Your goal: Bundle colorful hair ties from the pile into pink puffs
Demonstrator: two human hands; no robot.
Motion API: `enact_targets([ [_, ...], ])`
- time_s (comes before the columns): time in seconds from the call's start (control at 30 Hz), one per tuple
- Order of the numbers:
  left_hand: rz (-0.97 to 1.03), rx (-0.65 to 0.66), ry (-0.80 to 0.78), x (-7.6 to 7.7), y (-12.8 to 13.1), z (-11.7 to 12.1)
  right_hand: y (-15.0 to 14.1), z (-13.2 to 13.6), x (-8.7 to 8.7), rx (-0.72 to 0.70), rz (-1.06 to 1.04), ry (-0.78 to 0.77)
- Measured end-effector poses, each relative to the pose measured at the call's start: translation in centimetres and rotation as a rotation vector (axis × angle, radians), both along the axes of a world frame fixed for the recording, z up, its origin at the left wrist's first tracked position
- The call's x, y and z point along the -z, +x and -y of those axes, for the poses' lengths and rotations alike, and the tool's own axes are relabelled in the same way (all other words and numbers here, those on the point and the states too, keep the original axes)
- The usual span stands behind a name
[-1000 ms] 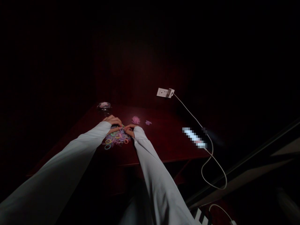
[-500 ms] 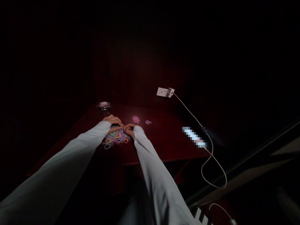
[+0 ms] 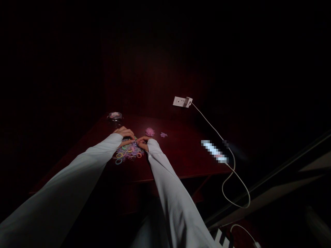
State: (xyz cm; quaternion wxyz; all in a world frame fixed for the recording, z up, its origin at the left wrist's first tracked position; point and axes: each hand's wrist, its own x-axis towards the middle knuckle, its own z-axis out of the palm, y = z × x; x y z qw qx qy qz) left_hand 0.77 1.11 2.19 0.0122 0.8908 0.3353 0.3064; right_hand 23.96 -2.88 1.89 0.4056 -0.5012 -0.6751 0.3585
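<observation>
Open tabletop (image 3: 181, 155) rightward, pink pile (image 3: 150, 132) ahead, jar (image 3: 115, 116) back left

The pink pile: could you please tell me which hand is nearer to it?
Right: the right hand is close in front of the pink pile; the left hand is farther, to its left.

The desk (image 3: 181, 158) I'm looking at is dark red, with a faint sheen on its top in the gloom. Toward its near edge lies a loose pile of small coloured bands (image 3: 128, 153), mostly purple, with larger rings among them. Just beyond sits a pink heap (image 3: 149, 132), a smaller purple heap (image 3: 163, 135) near it. A clear round container (image 3: 115, 116) stands at the far left; a bright, blurred object (image 3: 214, 151) lies toward the right end.
</observation>
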Motion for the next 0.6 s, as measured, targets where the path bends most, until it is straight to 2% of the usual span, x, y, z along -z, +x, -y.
enact_targets([
  [0.13,0.002,0.000,0.005,0.1,0.0,0.0,-0.1,-0.1,0.2,0.000,0.012,-0.003],
  [0.2,0.000,-0.001,0.010,0.1,0.0,-0.1,0.0,-0.1,0.1,0.018,0.008,0.050],
  [0.27,0.003,-0.006,0.008,0.2,0.1,-0.1,0.4,-0.1,-0.3,0.124,0.029,0.148],
  [0.33,0.006,-0.006,0.000,0.2,0.1,-0.1,0.9,0.0,-0.8,0.306,0.097,0.210],
  [0.43,0.008,0.001,-0.008,0.1,0.0,0.0,1.2,0.2,-1.3,0.504,0.285,0.134],
  [0.53,0.000,0.008,-0.009,0.0,-0.1,0.0,0.7,0.2,-1.3,0.504,0.486,0.008],
  [0.6,-0.004,0.015,-0.017,-0.1,-0.1,0.0,0.2,0.3,-1.1,0.477,0.540,0.028],
])
